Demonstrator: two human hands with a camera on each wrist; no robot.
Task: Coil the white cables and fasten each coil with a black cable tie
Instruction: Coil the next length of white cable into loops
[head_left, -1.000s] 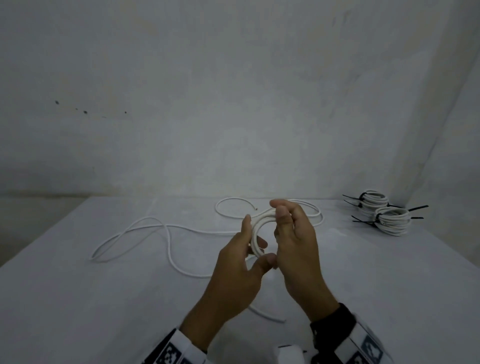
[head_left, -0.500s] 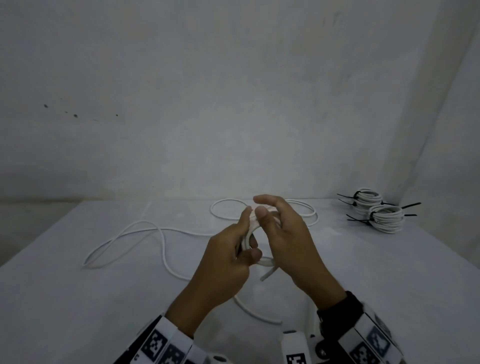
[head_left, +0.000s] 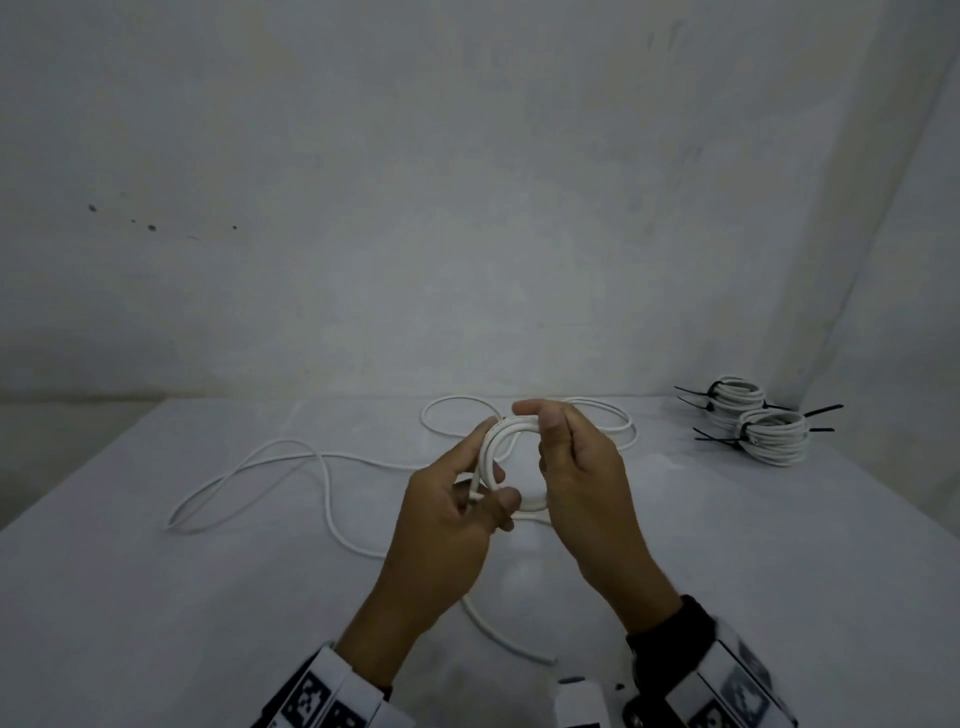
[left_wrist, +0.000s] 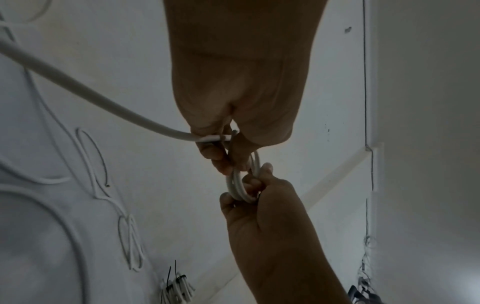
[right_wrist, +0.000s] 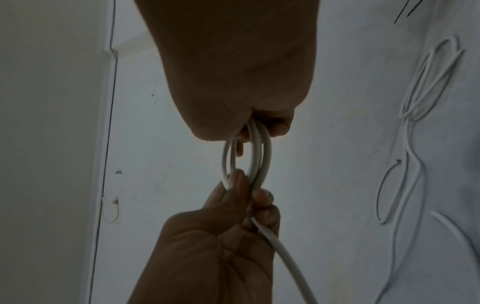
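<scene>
**White tabletop: both hands on a small coil, held up**

Grey-white table (head_left: 156, 597) against a plain wall; both hands raised above it at centre. Left hand (head_left: 457, 519) pinches the coil's (head_left: 493, 447) left side, thumb in front and fingers curled behind. Right hand (head_left: 582, 478) grips the right side, thumb on top and fingers wrapped round the loops. Wrist views show approx. 3 turns side by side betw. the two hands. Vs 1 s ago the coil looks rounder and more complete, w/ the left thumb now closed over it rather than spread open; hands sit slightly closer to the body.

Loose cable (head_left: 322, 462) trails from the left hand's grip down to the table, then winds left in wide bends and loops back behind the hands. Less slack lies near the front edge than before. Two finished coils (head_left: 769, 431) w/ black cable ties (head_left: 821, 410) sit stacked at far right, well apart from the hands, unchanged.
</scene>
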